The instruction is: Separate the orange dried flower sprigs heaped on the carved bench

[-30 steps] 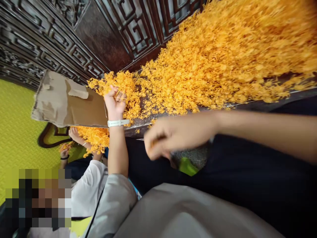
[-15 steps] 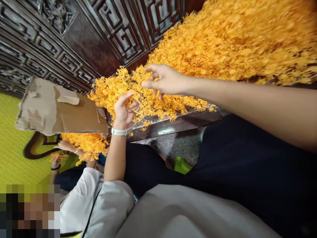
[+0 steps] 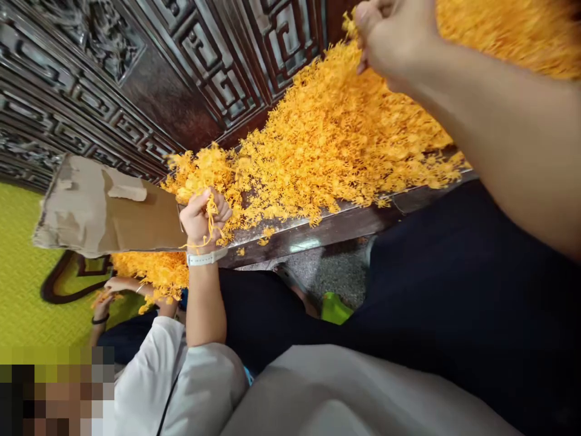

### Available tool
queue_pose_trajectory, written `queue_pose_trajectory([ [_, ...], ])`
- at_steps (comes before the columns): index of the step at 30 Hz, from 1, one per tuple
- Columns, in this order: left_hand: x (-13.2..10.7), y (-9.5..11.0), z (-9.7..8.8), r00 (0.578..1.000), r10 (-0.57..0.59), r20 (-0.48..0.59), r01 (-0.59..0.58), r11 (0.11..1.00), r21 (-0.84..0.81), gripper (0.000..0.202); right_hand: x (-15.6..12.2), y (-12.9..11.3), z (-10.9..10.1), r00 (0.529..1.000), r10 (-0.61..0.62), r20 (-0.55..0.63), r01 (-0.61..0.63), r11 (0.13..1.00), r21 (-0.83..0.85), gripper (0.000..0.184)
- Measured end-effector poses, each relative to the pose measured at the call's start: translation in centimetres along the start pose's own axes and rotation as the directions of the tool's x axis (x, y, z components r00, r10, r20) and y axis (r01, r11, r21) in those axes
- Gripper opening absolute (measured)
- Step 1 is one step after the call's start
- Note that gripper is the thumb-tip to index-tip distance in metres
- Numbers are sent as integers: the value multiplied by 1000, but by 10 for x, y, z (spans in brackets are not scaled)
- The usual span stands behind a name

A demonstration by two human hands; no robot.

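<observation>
My left hand (image 3: 204, 215), with a white watch band (image 3: 203, 258) at the wrist, is closed round thin yellow-orange plastic flower pieces (image 3: 211, 219). Their strands hang down over the palm toward the watch. Up at the top edge of the view, my right hand (image 3: 397, 39) is closed, and a small orange flower piece (image 3: 349, 25) sticks out by its thumb and fingertips. Beneath both hands spreads a big pile of loose orange plastic flower pieces (image 3: 318, 151), lying on a dark wooden bench (image 3: 331, 233).
A torn cardboard box (image 3: 149, 215) stands left of my left hand. Behind the pile rises a carved dark wood panel (image 3: 167, 91). At lower left, a co-worker in a white sleeve (image 3: 152, 363) handles orange pieces. A bright green object (image 3: 334, 307) lies on the floor.
My right hand has moved up and right across the pile and closed with a flower piece at its fingertips. My left hand has shifted left and slightly down, its fingers curling tighter.
</observation>
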State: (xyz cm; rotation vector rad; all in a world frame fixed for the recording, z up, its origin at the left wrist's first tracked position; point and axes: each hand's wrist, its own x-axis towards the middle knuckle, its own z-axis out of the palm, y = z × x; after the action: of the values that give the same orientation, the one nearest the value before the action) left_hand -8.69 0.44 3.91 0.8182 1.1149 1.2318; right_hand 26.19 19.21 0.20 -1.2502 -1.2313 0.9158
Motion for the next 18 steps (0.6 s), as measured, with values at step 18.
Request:
queue_pose_trajectory([
  [18, 20, 4, -5, 996, 29, -88, -27, 999, 22, 56, -73, -64, 32, 961, -104, 258, 104, 995, 14, 19],
])
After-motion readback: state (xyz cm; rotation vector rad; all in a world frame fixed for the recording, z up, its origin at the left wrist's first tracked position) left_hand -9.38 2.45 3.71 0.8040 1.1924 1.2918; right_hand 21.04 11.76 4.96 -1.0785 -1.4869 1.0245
